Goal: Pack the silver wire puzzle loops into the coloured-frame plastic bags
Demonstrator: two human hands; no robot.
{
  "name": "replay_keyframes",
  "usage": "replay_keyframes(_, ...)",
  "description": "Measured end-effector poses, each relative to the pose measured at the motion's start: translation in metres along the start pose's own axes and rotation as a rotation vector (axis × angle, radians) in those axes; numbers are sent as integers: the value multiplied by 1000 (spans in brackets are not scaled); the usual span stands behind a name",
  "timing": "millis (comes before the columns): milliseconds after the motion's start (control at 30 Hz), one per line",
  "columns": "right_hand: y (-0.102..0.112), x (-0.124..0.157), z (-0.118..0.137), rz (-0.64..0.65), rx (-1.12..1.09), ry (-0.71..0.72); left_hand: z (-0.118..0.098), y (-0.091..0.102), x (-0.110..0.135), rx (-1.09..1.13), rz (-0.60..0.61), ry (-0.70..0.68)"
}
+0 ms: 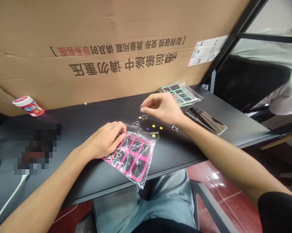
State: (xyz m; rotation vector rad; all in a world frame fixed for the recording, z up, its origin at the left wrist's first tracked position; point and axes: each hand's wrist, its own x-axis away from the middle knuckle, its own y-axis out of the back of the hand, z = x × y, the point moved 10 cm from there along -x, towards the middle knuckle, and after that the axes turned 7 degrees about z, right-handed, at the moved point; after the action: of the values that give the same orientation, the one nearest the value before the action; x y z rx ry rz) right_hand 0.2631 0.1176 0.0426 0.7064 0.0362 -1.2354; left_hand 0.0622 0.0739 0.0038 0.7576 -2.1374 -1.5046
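My left hand [110, 139] rests on a clear plastic bag [149, 155] at the desk's front edge, its fingers curled over the bag's upper left side. Inside the bag are a pink grid card [133, 154] and several thin rings. Above the desk, my right hand [162, 106] is closed in a pinch; a tiny item shows at its fingertips, too small to name. Below it lie a round ring [144, 117], a heart-shaped ring [136, 124], a blue dot [148, 128] and several yellow dots [153, 126]. Another looped ring [174, 128] lies under my right forearm.
Behind my right hand is a bag with a green grid card [177, 94]. A phone [206, 119] lies to its right. At the left are a red and white bottle [28, 106] and a white cable [11, 197]. A cardboard panel [112, 22] stands behind; a person [260, 64] sits at right.
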Motion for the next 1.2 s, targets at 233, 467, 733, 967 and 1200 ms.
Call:
replay_keyframes(233, -56, 14, 42, 452, 68, 236, -1, 7, 4, 25, -80, -44)
replay_keyframes(467, -37, 8, -7, 447, 397, 144, 1, 9, 4, 30, -89, -18)
replay_keyframes(733, -55, 8, -9, 573, 487, 176, -1, 11, 4, 5, -74, -9)
replay_keyframes(967, -40, 4, -23, 520, 601, 87, -2, 8, 4, 18, -49, -22)
replay_keyframes(1200, -21, 15, -24, 666, 460, 1, -1, 5, 4, 16, -26, -2)
